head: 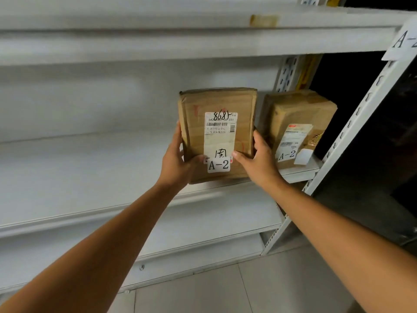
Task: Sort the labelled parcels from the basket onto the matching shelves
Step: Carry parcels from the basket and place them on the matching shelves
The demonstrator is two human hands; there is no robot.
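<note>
Left hand and right hand clamp the upright brown A-2 parcel between them at the shelf front, just beside a second A-2 parcel (fingertips hidden behind; shelf tag cut off).

Brown cardboard parcel with white black-printed label, second brown parcel, pale grey shelf.
</note>
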